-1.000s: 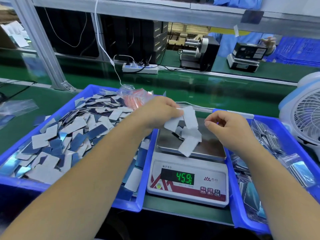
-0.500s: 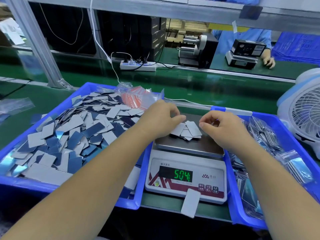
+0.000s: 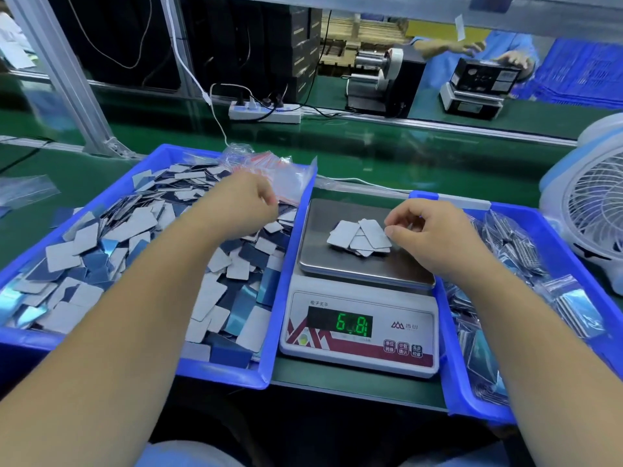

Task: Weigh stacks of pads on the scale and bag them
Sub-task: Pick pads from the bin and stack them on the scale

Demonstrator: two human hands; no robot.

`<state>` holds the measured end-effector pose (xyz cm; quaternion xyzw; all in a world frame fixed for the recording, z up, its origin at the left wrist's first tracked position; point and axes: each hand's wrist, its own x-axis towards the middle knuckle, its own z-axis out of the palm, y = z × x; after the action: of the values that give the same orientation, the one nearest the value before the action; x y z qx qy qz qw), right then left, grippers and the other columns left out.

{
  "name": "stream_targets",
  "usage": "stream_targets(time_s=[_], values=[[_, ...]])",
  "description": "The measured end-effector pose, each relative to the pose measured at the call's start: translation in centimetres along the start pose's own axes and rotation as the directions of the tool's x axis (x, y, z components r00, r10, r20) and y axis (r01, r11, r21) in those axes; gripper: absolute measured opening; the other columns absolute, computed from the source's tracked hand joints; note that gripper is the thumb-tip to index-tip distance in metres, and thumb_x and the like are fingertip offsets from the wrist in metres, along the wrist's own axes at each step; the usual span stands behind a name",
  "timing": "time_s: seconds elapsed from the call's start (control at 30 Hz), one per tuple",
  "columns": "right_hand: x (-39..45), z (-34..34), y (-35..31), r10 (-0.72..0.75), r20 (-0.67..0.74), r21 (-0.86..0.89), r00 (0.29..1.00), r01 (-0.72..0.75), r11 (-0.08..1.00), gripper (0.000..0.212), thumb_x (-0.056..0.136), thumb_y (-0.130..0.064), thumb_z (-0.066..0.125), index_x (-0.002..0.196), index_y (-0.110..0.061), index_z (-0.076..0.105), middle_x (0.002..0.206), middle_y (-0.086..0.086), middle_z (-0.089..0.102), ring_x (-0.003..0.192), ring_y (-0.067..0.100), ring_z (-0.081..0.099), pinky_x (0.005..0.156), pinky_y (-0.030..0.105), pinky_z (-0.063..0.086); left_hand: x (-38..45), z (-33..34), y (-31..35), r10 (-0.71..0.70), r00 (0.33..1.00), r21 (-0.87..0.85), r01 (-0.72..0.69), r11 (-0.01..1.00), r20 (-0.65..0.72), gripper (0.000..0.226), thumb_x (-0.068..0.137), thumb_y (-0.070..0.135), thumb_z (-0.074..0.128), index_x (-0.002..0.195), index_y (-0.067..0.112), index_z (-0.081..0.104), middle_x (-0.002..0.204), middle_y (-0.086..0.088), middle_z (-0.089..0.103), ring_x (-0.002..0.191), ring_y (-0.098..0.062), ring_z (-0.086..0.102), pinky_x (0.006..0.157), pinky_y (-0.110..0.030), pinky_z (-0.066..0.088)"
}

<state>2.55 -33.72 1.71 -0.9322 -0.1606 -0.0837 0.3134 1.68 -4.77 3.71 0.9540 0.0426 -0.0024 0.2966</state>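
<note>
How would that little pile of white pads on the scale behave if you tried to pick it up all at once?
The pads lie fanned and overlapping on the scale pan, so they would probably slide apart unless squared up first. They look thin, flat and stiff-edged, likely light. The glossy blue faces of those in the left bin suggest slippery surfaces.

White and blue pads [image 3: 135, 251] fill a blue bin [image 3: 215, 372]; the white scale [image 3: 359, 332] shows green digits and red stripes.
</note>
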Motion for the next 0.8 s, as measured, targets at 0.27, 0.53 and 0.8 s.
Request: stream_targets(time_s=[0.27,0.53,0.8], values=[[-0.1,0.0,0.0,-0.012,0.001,0.006,1.000,0.012,1.000,0.016,0.085,-0.019,0.070,0.075,-0.032,0.067,0.065,-0.034,0.058,0.063,-0.009,0.053,0.059,0.003,0.037,-4.7,0.1,-0.6,-0.139,0.799,0.402,-0.137,0.905,0.585,0.033,0.066,0.049,0.087,0.087,0.031,0.069,0.071,0.017,0.065,0.066,-0.004,0.058,0.063,-0.024,0.044],[-0.1,0.0,-0.1,-0.001,0.009,0.021,1.000,0.001,1.000,0.016,0.085,-0.019,0.070,0.075,-0.031,0.067,0.069,-0.030,0.062,0.064,-0.006,0.054,0.058,0.004,0.037,-5.1,1.3,-0.2,-0.102,0.766,0.401,-0.214,0.891,0.635,0.022,0.073,0.031,0.086,0.081,0.022,0.068,0.067,0.013,0.061,0.061,-0.008,0.053,0.057,-0.023,0.041],[-0.1,0.0,-0.2,0.004,0.007,0.012,1.000,-0.004,1.000,0.016,0.085,-0.020,0.070,0.075,-0.032,0.067,0.069,-0.032,0.061,0.066,-0.007,0.054,0.058,0.003,0.037,-3.5,-2.5,-0.9,0.009,0.855,0.202,-0.133,0.970,0.518,0.026,0.074,0.028,0.087,0.078,0.023,0.062,0.055,0.013,0.059,0.046,-0.003,0.046,0.052,-0.023,0.036]])
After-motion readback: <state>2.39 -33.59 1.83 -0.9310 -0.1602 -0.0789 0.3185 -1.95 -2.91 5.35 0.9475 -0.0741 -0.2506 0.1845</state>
